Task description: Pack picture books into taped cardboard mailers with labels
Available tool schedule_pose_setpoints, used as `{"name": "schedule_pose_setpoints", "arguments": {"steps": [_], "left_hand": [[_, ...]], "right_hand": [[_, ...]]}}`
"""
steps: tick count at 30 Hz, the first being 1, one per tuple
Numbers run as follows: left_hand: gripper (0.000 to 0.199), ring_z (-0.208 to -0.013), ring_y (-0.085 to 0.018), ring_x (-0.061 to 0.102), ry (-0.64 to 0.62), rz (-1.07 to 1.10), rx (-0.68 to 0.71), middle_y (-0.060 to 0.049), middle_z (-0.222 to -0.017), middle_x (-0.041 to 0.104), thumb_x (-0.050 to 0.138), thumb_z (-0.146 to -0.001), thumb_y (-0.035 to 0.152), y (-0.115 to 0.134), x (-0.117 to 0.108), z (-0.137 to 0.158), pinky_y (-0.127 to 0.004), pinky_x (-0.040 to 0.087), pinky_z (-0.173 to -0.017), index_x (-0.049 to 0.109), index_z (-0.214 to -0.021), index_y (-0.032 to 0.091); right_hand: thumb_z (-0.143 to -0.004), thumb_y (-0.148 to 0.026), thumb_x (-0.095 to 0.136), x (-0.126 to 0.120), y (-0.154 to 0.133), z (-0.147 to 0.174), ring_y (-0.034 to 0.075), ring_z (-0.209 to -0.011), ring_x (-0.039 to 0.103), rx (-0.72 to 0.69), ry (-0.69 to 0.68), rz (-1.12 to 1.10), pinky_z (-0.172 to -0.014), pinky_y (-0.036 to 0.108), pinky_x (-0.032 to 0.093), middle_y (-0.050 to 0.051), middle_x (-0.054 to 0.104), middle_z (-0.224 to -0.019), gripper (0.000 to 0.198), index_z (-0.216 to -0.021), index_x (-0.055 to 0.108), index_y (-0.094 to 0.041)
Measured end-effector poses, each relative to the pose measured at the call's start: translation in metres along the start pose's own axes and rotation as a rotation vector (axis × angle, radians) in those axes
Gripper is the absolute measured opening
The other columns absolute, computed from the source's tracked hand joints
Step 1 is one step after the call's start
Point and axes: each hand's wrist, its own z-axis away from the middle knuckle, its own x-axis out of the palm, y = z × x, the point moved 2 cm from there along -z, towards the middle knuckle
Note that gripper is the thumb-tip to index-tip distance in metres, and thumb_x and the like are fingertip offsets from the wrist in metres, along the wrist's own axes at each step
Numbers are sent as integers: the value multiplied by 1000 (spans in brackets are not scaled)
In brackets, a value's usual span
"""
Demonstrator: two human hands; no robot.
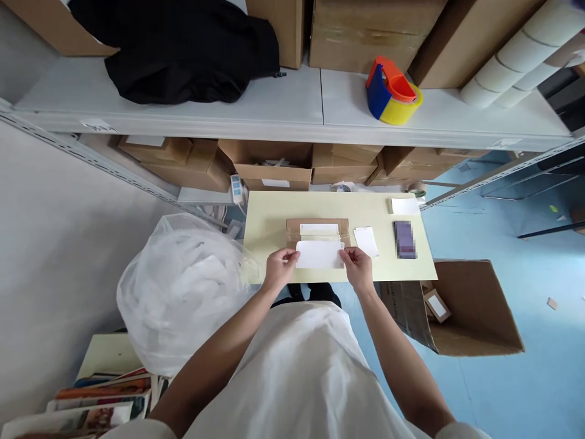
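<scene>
A blank white label (320, 255) is stretched between my two hands, over the near part of a flat cardboard box (292, 227). My left hand (282, 266) pinches the label's left edge, and my right hand (357, 265) pinches its right edge. Clear tape crosses the box, and another white label (319, 229) lies on its far part. Whether the held label touches the box I cannot tell. Beside the box, to the right, lie some white paper slips (366, 241) on the pale yellow table (269, 210).
Farther right are a white paper stack (404, 206) and a blurred purple item (405, 239). An open carton (475, 305) stands on the floor at right, a translucent bag (183, 292) at left. The shelf (292, 110) behind holds a tape dispenser (393, 91) and black cloth (192, 52).
</scene>
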Motion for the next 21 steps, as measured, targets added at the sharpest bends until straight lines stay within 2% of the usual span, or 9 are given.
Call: {"name": "schedule_pose_setpoints", "arguments": {"steps": [3,6,8,11,16,21], "left_hand": [[21,-62,-15,62,-58,-80,35,-2,-68,69,60,-75,37,2,6,-27,-27,48,-65,69,-74,18],[21,-66,-16,65,-19,-113,39,-2,-70,70,64,-73,35,6,10,-49,-28,50,-70,69,-84,17],[30,-70,-17,66,9,-136,43,-3,-74,72,67,-71,32,8,12,-59,-30,51,-75,68,-97,16],[39,-73,-17,68,23,-203,55,-3,-75,72,70,-71,29,9,14,-65,-32,51,-79,64,-106,15],[30,-72,-18,68,25,-294,42,-3,-74,72,70,-71,28,8,16,-67,-32,50,-76,62,-98,16],[38,-77,-21,68,41,-404,13,-2,-70,70,72,-69,31,11,18,-69,-32,47,-76,56,-100,18]], "right_hand": [[-70,-57,63,4,3,-27,14,-56,51,-12,21,102,-54,27,41,2,62,-63,40,-74,63,-17],[-72,-57,60,8,4,-49,15,-56,51,-13,34,209,-54,28,41,3,62,-62,41,-76,65,-17],[-73,-55,58,11,3,-58,16,-56,52,-23,42,277,-55,29,42,3,62,-61,39,-76,66,-17],[-75,-48,58,14,1,-66,17,-57,55,-41,48,354,-57,29,42,3,64,-61,31,-76,66,-18],[-79,-42,55,17,6,-71,19,-63,59,-50,29,439,-60,30,43,5,68,-69,26,-81,66,-19],[-83,-38,50,27,12,-70,22,-75,58,-150,72,695,-64,32,41,7,68,-77,24,-85,66,-20]]}}
